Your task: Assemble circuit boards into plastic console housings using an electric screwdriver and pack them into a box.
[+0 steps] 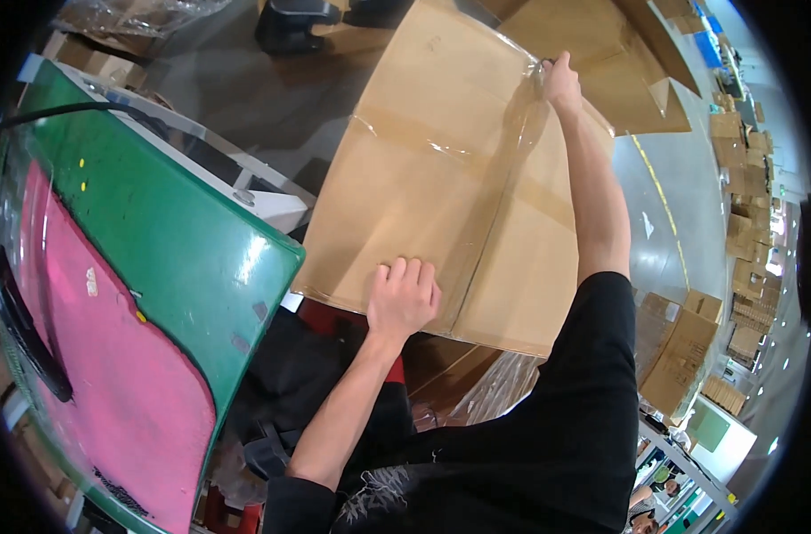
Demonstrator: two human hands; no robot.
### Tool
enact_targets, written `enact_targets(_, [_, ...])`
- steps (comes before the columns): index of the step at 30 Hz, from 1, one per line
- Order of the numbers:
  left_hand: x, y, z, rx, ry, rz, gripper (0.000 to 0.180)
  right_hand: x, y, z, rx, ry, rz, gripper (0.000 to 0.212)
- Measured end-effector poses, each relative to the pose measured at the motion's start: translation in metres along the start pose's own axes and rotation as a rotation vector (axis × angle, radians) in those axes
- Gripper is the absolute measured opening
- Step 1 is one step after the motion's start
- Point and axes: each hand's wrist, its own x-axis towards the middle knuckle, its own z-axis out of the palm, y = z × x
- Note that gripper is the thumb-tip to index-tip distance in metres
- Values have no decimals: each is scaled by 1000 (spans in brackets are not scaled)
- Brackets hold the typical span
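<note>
A large brown cardboard box (432,169) lies in front of me, its taped seam running lengthwise toward the far right. Clear tape (532,80) shines along that seam at the far end. My left hand (404,298) rests on the box's top near the close edge, fingers bent a little apart against the cardboard. With arm stretched out, my right hand (562,84) is closed at the far end of the seam, beside the tape. Something small and dark shows at its fingertips, too small to name.
At the left stands a green table (174,222) with a pink mat (112,356) and a black cable (85,109). Another open carton (592,53) lies beyond my right hand. Cartons (681,351) stand on the right, past a yellow floor line (659,191).
</note>
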Motion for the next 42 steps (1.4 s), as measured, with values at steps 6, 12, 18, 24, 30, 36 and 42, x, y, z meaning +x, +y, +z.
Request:
enact_targets(6, [5, 4, -5, -27, 3, -15, 13, 7, 6, 7, 18, -2, -95, 31])
enact_targets(12, [-1, 13, 0, -12, 28, 26, 13, -29, 55, 36, -26, -105, -336, 29])
enact_targets(18, [4, -9, 0, -28, 53, 41, 11, -150, 15, 3, 138, -343, -327, 24])
enact_targets(24, [12, 25, -3, -174, 86, 44, 7, -308, 56, -47, 284, -476, -299, 15])
enact_targets(30, [10, -1, 0, -371, 179, 9, 7, -407, 32, -84, 293, -699, -280, 19])
enact_targets(36, [58, 38, -81, -566, 208, -124, 9, -317, 37, -178, 295, -463, -232, 32])
enact_targets(42, [103, 69, -153, -686, 241, -245, 14, -244, 4, -212, 173, -195, -872, 32])
